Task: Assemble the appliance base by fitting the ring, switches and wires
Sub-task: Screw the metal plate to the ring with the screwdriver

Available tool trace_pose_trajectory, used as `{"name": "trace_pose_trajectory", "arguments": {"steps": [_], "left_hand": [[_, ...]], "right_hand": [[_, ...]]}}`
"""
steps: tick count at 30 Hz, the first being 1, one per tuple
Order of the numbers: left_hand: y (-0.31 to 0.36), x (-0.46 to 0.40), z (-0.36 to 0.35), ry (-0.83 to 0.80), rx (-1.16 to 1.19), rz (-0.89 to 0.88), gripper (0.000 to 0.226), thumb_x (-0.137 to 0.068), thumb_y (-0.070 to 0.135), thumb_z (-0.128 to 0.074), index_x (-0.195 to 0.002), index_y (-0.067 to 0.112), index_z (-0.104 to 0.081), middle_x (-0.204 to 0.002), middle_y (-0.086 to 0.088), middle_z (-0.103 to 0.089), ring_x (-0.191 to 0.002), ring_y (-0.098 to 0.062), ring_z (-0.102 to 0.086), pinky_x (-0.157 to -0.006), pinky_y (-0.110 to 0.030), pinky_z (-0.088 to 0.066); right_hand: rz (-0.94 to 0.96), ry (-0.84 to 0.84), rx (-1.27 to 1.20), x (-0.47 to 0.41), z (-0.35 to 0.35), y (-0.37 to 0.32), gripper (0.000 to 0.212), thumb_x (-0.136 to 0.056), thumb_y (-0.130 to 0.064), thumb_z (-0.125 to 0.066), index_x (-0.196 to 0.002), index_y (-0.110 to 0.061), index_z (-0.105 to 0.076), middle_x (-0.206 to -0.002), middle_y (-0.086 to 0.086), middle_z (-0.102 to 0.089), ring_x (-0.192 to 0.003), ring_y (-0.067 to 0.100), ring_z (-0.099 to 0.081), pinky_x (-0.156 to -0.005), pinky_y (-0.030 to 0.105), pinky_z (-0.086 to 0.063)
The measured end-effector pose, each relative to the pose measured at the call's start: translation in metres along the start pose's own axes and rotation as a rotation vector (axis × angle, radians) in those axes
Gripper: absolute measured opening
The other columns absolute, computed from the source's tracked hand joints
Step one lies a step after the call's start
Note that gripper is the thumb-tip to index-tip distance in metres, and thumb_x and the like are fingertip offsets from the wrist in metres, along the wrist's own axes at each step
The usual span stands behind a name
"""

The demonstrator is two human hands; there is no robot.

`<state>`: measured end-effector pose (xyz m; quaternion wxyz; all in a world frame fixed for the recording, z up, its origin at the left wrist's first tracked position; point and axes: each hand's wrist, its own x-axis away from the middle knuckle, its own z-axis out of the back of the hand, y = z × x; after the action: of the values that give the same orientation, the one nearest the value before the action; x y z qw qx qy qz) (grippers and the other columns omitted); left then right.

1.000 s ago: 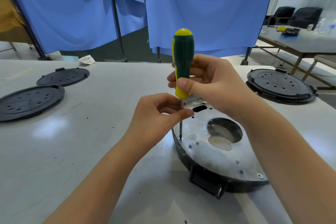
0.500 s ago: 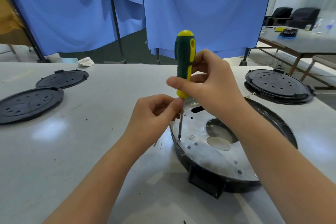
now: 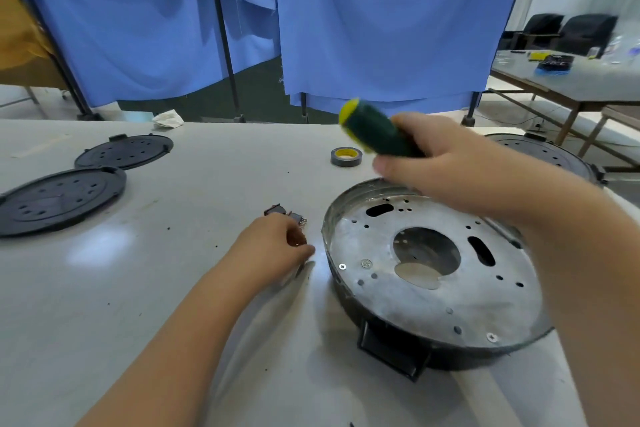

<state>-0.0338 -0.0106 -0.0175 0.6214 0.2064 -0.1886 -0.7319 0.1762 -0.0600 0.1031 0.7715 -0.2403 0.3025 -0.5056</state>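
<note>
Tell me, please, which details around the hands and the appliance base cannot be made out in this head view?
- Screwdriver: shaft and tip hidden inside the right hand; motion blur.
- Switches: partly covered by the left hand; whether its fingers grip anything is unclear.
- Appliance base: far rim hidden by the right forearm.

No text, label, brand, number or sign can be read anywhere on the things lying in view here.
</note>
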Motion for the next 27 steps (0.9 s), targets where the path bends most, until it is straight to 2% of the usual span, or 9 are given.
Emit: {"name": "trace_pose_trajectory", "arguments": {"steps": [4, 7, 10, 13, 15, 20, 22, 24, 27], "left_hand": [[-0.002, -0.002, -0.002, 0.007, -0.099, 0.012, 0.023, -0.076, 0.035, -0.073, -0.058, 0.03, -0.059, -0.061, 0.013, -0.055, -0.061, -0.005, -0.051, -0.051, -0.022, -0.033], [-0.001, -0.003, -0.003, 0.022, -0.102, 0.004, 0.038, -0.075, 0.034, -0.073, -0.048, 0.026, -0.048, -0.052, 0.012, -0.048, -0.052, -0.005, -0.045, -0.047, -0.023, -0.028], [0.002, -0.003, -0.003, 0.007, -0.164, -0.002, 0.029, -0.078, 0.032, -0.064, -0.058, 0.02, -0.047, -0.057, 0.006, -0.05, -0.052, -0.007, -0.046, -0.046, -0.025, -0.029], [0.003, -0.003, -0.001, -0.039, -0.225, -0.045, 0.026, -0.077, 0.02, -0.059, -0.055, 0.018, -0.046, -0.056, 0.002, -0.051, -0.057, -0.019, -0.049, -0.048, -0.026, -0.032], [0.004, 0.0, 0.001, -0.062, -0.232, -0.085, 0.026, -0.074, 0.013, -0.06, -0.054, 0.021, -0.046, -0.056, 0.004, -0.049, -0.06, -0.02, -0.049, -0.047, -0.025, -0.032], [0.009, 0.002, 0.003, -0.081, -0.277, -0.167, 0.008, -0.079, 0.014, -0.063, -0.075, 0.02, -0.058, -0.068, 0.01, -0.047, -0.077, -0.02, -0.056, -0.058, -0.026, -0.037], [0.008, 0.002, 0.004, -0.09, -0.224, -0.181, 0.017, -0.078, 0.017, -0.068, -0.074, 0.026, -0.055, -0.069, 0.012, -0.048, -0.075, -0.015, -0.052, -0.057, -0.023, -0.035], [0.009, 0.002, 0.005, -0.068, -0.105, -0.163, 0.016, -0.076, 0.019, -0.072, -0.074, 0.027, -0.059, -0.069, 0.016, -0.054, -0.072, -0.01, -0.054, -0.057, -0.016, -0.037], [0.009, 0.002, 0.006, 0.042, 0.122, -0.089, 0.012, -0.073, 0.013, -0.071, -0.075, 0.024, -0.069, -0.07, 0.013, -0.065, -0.067, -0.005, -0.061, -0.063, -0.02, -0.045]], "right_hand": [[-0.04, -0.142, 0.285, 0.0, -0.019, 0.002, 0.032, -0.078, -0.047, -0.069, -0.065, -0.022, -0.054, -0.046, -0.01, -0.046, -0.04, 0.003, -0.041, -0.043, 0.016, -0.035], [-0.056, -0.231, 0.42, -0.003, -0.039, 0.003, 0.037, -0.074, -0.053, -0.07, -0.064, -0.02, -0.058, -0.043, -0.008, -0.046, -0.036, 0.004, -0.042, -0.034, 0.012, -0.03], [-0.041, -0.288, 0.46, -0.003, -0.054, 0.004, 0.032, -0.074, -0.051, -0.07, -0.064, -0.022, -0.059, -0.049, -0.006, -0.057, -0.04, 0.003, -0.046, -0.04, 0.018, -0.033], [-0.038, -0.285, 0.521, 0.0, -0.06, 0.0, 0.034, -0.069, -0.047, -0.069, -0.059, -0.018, -0.053, -0.043, -0.004, -0.045, -0.035, 0.008, -0.038, -0.037, 0.019, -0.028], [-0.014, -0.31, 0.537, 0.002, -0.063, -0.003, 0.035, -0.07, -0.041, -0.068, -0.056, -0.016, -0.048, -0.043, -0.002, -0.037, -0.034, 0.01, -0.034, -0.034, 0.019, -0.025], [0.006, -0.386, 0.507, 0.003, -0.063, -0.008, 0.027, -0.074, -0.031, -0.067, -0.061, -0.017, -0.048, -0.049, -0.004, -0.037, -0.041, 0.011, -0.033, -0.04, 0.022, -0.027], [-0.007, -0.435, 0.479, 0.004, -0.059, -0.009, 0.027, -0.075, -0.03, -0.068, -0.062, -0.016, -0.048, -0.047, -0.005, -0.037, -0.04, 0.01, -0.033, -0.039, 0.021, -0.028], [-0.018, -0.507, 0.426, 0.007, -0.054, -0.01, 0.028, -0.076, -0.029, -0.07, -0.06, -0.019, -0.049, -0.039, -0.007, -0.041, -0.034, 0.007, -0.036, -0.036, 0.017, -0.029], [-0.022, -0.654, 0.379, 0.011, -0.046, -0.014, 0.028, -0.076, -0.033, -0.075, -0.061, -0.019, -0.056, -0.037, -0.012, -0.045, -0.032, 0.002, -0.04, -0.032, 0.01, -0.028]]}}
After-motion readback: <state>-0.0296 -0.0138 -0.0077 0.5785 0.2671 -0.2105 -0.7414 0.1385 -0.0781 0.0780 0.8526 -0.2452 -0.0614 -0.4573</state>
